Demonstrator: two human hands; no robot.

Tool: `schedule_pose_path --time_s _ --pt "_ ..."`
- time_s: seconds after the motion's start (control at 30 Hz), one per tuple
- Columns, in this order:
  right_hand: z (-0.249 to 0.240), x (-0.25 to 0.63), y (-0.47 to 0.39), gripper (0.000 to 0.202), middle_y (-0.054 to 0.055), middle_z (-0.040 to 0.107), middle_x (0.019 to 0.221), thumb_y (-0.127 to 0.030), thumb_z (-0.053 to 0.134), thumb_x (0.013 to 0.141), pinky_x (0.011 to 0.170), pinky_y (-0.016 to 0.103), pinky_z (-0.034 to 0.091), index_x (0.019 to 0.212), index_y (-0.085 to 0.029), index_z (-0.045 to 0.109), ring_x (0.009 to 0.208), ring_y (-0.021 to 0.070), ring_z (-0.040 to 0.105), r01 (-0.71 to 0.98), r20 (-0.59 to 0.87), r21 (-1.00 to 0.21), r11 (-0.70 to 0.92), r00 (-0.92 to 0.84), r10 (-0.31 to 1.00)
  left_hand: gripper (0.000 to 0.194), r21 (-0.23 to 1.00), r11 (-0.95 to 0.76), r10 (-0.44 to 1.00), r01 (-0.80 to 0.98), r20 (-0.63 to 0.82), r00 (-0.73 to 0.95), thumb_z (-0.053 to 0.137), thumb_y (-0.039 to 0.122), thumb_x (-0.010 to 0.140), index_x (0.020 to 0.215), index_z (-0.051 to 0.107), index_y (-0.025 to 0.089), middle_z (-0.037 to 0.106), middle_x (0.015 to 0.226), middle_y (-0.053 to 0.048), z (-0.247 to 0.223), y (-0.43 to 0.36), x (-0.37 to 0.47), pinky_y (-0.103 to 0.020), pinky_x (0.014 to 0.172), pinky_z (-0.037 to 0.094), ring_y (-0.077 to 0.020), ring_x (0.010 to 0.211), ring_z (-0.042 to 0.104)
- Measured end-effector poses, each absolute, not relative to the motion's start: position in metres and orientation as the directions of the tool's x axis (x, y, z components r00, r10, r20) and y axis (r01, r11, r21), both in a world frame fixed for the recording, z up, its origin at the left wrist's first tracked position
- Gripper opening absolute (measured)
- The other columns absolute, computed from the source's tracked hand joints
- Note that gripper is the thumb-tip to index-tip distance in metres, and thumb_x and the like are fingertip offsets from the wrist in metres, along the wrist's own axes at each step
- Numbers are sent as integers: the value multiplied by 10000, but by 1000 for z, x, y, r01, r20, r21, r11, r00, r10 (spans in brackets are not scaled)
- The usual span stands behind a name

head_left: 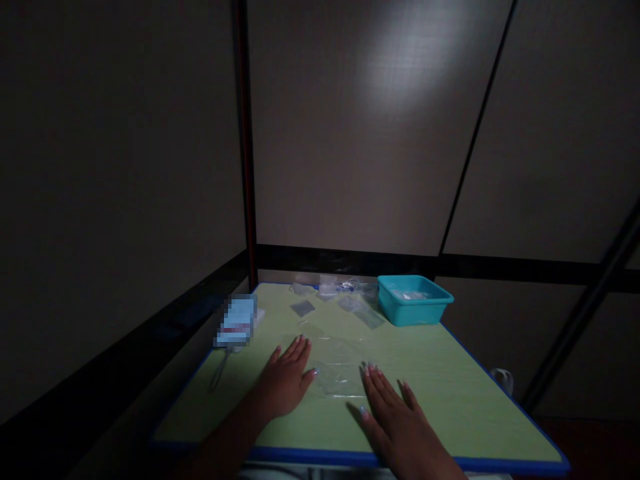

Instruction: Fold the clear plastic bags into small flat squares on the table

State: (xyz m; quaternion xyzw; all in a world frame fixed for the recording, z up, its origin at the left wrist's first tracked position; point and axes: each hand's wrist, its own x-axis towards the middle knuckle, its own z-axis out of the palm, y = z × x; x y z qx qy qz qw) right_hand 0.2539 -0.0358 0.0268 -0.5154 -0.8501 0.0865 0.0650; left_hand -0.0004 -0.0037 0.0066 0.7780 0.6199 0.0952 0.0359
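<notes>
A clear plastic bag (340,377) lies flat on the green table (465,400), creased and see-through. At its left edge rests my left hand (287,380), palm down with the fingers stretched out. My right hand (395,417) is at the bag's right side, also palm down, its thumb spread from the fingers. Neither hand grips anything. Whether the fingertips press on the film or only on the tabletop beside it, I cannot tell.
A turquoise plastic basin (415,310) with clear film inside stands at the back right. Several small clear bags (303,308) lie along the back. On the left is a blurred-out light-blue item (237,321) with a cord loop (219,372). Walls close off the left and back.
</notes>
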Motion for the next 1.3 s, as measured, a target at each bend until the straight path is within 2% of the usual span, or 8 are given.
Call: schedule_pose_path --time_s 0.17,0.27,0.37,0.47,0.53,0.77,0.97,1.3 --pt "54 262 5 614 63 158 1437 -564 223 858 1028 546 46 1378 -239 184 1315 248 137 852 80 -290 435 -432 899 546 207 -98 980 973 190 58 374 415 842 1322 339 158 312 1397 -112 22 32 -11 -398 1030 205 -235 1297 233" --pt "71 256 49 602 136 429 1313 -568 331 828 1003 484 214 1263 -168 448 1225 281 345 758 100 -430 490 -500 860 398 251 -89 967 964 253 23 451 377 824 1164 511 178 533 1209 -98 30 62 -12 -311 976 285 -215 1150 441" --pt "73 245 91 508 124 650 888 -546 355 827 784 372 426 919 -126 628 832 224 591 549 141 -662 511 -579 803 271 267 -23 951 963 303 -62 476 318 823 1040 558 178 583 1068 -93 31 83 -13 -310 905 336 -215 1034 504" --pt "60 233 119 458 49 614 664 -538 394 813 585 300 450 863 -129 593 566 147 564 261 43 -932 253 -611 790 199 272 10 932 962 347 -108 509 296 808 946 573 168 577 991 -82 24 93 -16 -298 870 343 -210 986 507" --pt "46 226 127 405 34 593 636 -491 411 821 522 276 438 832 -125 585 496 121 533 92 -15 -994 55 -625 781 191 266 10 923 964 369 -111 530 320 796 917 571 177 567 966 -69 17 95 -18 -292 854 342 -207 977 497" --pt "23 210 122 347 78 620 731 -376 381 868 643 324 477 857 -102 593 625 143 594 -156 -30 -973 -173 -653 757 259 245 21 920 969 375 -115 558 394 762 951 543 219 524 1030 -59 2 98 -18 -326 843 316 -230 1033 424" --pt "27 214 121 280 29 602 666 -378 437 834 508 272 481 873 -136 572 507 110 542 -203 -13 -970 -135 -509 861 213 284 11 920 959 372 -121 565 387 758 894 543 224 529 996 -39 1 100 -19 -325 823 316 -221 1009 421" --pt "27 216 120 281 29 592 663 -389 466 816 475 300 513 883 -137 573 523 125 557 -196 10 -974 -113 -536 844 59 483 -98 901 870 415 -129 556 212 742 719 502 206 568 816 -4 5 103 -24 -272 742 345 -181 876 497"
